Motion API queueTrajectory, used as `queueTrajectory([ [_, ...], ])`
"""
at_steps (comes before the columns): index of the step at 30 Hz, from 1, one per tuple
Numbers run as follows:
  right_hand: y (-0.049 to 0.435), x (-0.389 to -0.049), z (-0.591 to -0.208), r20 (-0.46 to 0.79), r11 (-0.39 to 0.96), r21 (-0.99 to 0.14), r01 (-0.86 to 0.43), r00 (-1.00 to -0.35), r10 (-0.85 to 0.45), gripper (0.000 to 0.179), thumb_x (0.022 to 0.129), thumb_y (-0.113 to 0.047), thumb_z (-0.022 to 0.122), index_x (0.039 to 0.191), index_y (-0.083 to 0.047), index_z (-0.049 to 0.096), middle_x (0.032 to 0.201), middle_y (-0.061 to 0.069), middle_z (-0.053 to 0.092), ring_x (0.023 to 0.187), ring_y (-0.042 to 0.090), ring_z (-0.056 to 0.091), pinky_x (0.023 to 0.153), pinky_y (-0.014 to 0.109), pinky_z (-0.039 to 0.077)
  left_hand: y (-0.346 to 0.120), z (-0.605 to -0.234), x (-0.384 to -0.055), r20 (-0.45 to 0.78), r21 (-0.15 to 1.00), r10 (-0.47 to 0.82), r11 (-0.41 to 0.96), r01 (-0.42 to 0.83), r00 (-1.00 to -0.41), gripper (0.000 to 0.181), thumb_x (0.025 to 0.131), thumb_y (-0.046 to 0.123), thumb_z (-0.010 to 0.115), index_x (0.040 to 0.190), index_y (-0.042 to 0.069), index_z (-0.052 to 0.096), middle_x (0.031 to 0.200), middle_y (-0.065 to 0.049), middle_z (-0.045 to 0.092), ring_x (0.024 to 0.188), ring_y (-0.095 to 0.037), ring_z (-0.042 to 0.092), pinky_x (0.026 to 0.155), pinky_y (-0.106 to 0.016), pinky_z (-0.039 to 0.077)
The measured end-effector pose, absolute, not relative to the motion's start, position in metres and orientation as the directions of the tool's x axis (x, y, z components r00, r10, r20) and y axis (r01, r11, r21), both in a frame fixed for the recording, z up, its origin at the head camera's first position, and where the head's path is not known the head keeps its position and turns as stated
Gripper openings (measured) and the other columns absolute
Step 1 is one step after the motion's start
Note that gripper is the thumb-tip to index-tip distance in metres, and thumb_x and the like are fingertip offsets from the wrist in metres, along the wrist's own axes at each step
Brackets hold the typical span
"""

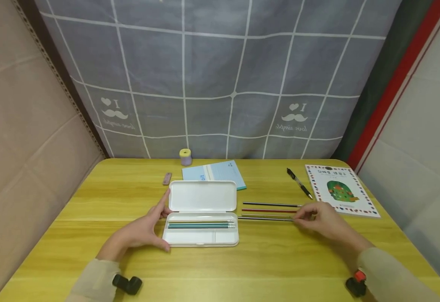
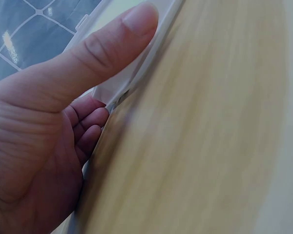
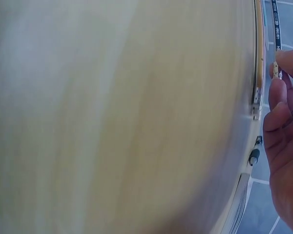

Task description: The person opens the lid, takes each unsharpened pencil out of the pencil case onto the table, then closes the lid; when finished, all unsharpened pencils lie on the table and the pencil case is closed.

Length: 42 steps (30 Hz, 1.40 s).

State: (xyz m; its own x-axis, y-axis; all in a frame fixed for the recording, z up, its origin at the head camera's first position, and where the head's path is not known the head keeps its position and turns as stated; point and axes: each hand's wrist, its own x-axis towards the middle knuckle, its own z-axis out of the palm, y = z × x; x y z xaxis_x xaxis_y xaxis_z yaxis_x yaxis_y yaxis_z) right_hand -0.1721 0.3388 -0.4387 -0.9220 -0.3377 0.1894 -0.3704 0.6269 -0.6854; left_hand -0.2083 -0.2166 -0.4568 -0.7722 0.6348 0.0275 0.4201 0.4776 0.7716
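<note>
A white pencil case (image 1: 202, 196) lies with its lid up; several pencils (image 1: 201, 225) rest in its tray. My left hand (image 1: 144, 228) is at its left side, thumb touching the front corner and index finger along the lid's edge. In the left wrist view the thumb (image 2: 112, 46) stretches over the case while the other fingers bend beside it. My right hand (image 1: 320, 218) pinches the end of a dark pencil (image 1: 267, 218) between thumb and fingertips. White lettering shows on this pencil (image 3: 276, 24) in the right wrist view. More pencils (image 1: 269, 210) lie behind it, one red.
Behind the case lie a light blue notebook (image 1: 223, 170), a small pinkish eraser (image 1: 167, 178) and a purple container with a yellow top (image 1: 185, 157). A black pen (image 1: 299, 183) and a white book with a green picture (image 1: 342, 191) lie at the right.
</note>
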Motion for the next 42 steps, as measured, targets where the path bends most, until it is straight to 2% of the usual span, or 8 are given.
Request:
queueTrajectory([
  [9, 0.346, -0.172, -0.442, 0.190, 0.647, -0.669, -0.366, -0.925, -0.328, 0.012, 0.089, -0.010, 0.083, 0.092, -0.021, 0.082, 0.090, -0.008, 0.075, 0.077, 0.003, 0.062, 0.068, 0.023, 0.051, -0.217, -0.458, -0.208, 0.037, 0.770, 0.634, 0.475, 0.426, -0.773, 0.156, 0.068, 0.034, 0.100, 0.165, 0.019, -0.021, 0.134, -0.005, 0.047, 0.123, -0.026, 0.044, 0.108, -0.019, 0.033],
  [18, 0.349, -0.173, -0.446, 0.179, 0.667, -0.650, -0.363, -0.927, -0.330, 0.014, 0.088, -0.009, 0.084, 0.090, -0.022, 0.082, 0.089, -0.009, 0.075, 0.076, 0.002, 0.062, 0.068, 0.024, 0.052, -0.217, -0.458, -0.208, 0.043, 0.765, 0.633, 0.477, 0.433, -0.773, 0.156, 0.068, 0.035, 0.099, 0.165, 0.018, -0.020, 0.134, -0.005, 0.047, 0.122, -0.024, 0.043, 0.108, -0.019, 0.034],
  [25, 0.351, -0.175, -0.447, 0.247, 0.670, -0.595, -0.445, -0.894, -0.374, 0.017, 0.087, -0.007, 0.085, 0.091, -0.024, 0.083, 0.089, -0.009, 0.077, 0.079, 0.001, 0.065, 0.068, 0.023, 0.053, -0.217, -0.459, -0.208, 0.024, 0.779, 0.624, 0.477, 0.406, -0.781, 0.156, 0.067, 0.035, 0.100, 0.165, 0.025, -0.021, 0.135, -0.004, 0.048, 0.123, -0.022, 0.044, 0.108, -0.017, 0.032],
  [31, 0.349, -0.176, -0.446, 0.263, 0.672, -0.567, -0.476, -0.878, -0.400, 0.017, 0.086, -0.008, 0.086, 0.090, -0.024, 0.083, 0.090, -0.003, 0.078, 0.080, 0.000, 0.065, 0.067, 0.022, 0.053, -0.217, -0.458, -0.208, 0.036, 0.782, 0.632, 0.465, 0.416, -0.774, 0.156, 0.068, 0.033, 0.099, 0.165, 0.023, -0.021, 0.135, -0.006, 0.047, 0.123, -0.027, 0.043, 0.107, -0.016, 0.033],
  [37, 0.348, -0.175, -0.443, 0.279, 0.681, -0.539, -0.497, -0.867, -0.413, 0.017, 0.085, -0.008, 0.086, 0.090, -0.024, 0.083, 0.090, -0.008, 0.077, 0.079, 0.000, 0.064, 0.064, 0.023, 0.052, -0.216, -0.458, -0.208, 0.038, 0.786, 0.636, 0.457, 0.416, -0.770, 0.156, 0.068, 0.032, 0.100, 0.165, 0.022, -0.022, 0.135, -0.007, 0.047, 0.124, -0.028, 0.043, 0.108, -0.016, 0.033],
  [42, 0.347, -0.175, -0.443, 0.283, 0.684, -0.535, -0.495, -0.869, -0.407, 0.019, 0.084, -0.006, 0.087, 0.090, -0.023, 0.084, 0.092, -0.008, 0.077, 0.081, 0.000, 0.065, 0.064, 0.023, 0.052, -0.217, -0.458, -0.208, 0.027, 0.786, 0.627, 0.468, 0.404, -0.779, 0.156, 0.067, 0.034, 0.100, 0.165, 0.025, -0.021, 0.135, -0.004, 0.048, 0.124, -0.023, 0.045, 0.108, -0.015, 0.032],
])
